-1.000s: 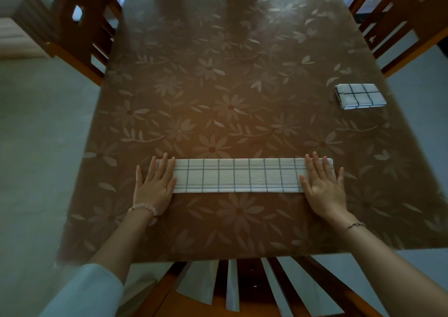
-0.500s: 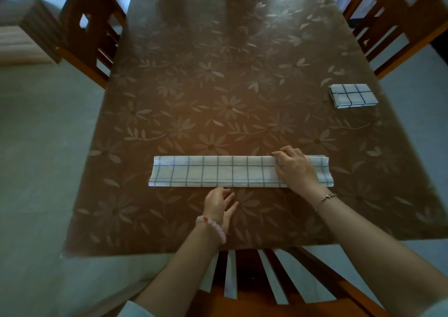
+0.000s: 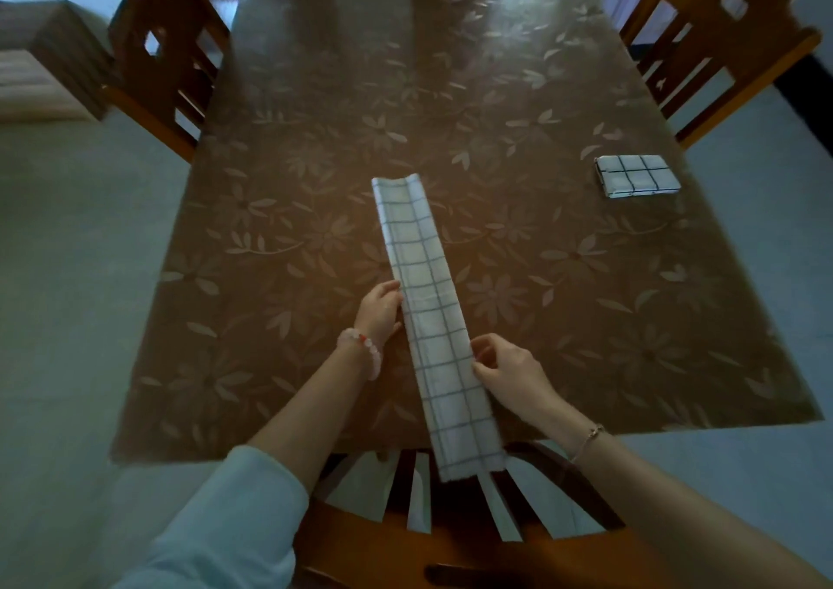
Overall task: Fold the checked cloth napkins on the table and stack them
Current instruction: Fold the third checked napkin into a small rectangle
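Floral tablecloth (image 3: 270, 273) carries the folded napkin strip (image 3: 423, 282) between left hand (image 3: 378, 311) and right hand (image 3: 511, 374) (each pinching an edge).

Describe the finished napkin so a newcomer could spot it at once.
Start at the brown flower-patterned table. Near its right edge lies the folded napkin. Unlike the long checked strip running down the middle, it is a small compact rectangle lying alone.

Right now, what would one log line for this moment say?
strip: lengthwise, near end past table edge | left hand: holds its left edge | right hand: pinches its right edge | folded napkin: far right
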`<state>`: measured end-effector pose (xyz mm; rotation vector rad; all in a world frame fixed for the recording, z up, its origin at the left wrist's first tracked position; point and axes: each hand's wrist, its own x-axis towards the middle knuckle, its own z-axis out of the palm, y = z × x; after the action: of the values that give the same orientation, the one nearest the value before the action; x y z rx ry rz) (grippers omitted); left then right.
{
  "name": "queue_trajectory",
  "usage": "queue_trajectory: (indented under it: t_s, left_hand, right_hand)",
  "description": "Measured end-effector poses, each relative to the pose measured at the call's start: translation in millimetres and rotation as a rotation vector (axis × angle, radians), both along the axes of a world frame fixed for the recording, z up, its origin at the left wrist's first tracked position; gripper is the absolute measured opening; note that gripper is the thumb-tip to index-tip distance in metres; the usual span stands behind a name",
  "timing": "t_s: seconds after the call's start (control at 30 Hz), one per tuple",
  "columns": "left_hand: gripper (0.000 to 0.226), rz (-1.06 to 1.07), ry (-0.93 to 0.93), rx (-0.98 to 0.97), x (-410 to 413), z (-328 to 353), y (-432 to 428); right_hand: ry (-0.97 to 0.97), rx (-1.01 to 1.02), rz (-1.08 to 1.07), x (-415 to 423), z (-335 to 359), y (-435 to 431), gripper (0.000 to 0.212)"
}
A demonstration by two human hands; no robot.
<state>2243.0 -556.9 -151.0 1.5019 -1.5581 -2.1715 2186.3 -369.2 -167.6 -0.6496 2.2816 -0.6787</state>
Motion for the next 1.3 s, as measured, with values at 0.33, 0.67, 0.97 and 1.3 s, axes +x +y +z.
queue_trajectory:
  t_s: [0.33,0.67,0.97,1.3]
  left_hand:
    - [0.046,-0.957,0.012,-1.174,68,-16,13]
    - [0.051,-1.363,0.029,-1.605,90,-47,20]
    - [0.035,-1.449,0.259,-1.812,58,-36,0]
    - [0.021,-1.335,0.401,-1.747,44,-52,-15]
  right_hand:
    - [0.414,-0.135,0.339,-2,-3,20,0.039]
    - [0.636,-0.030,0.706,-11,-20,30,0.046]
    - [0.530,-0.074,0.690,-21,-22,34,0.050]
    - [0.481,-0.193,0.633,-28,-28,35,0.054]
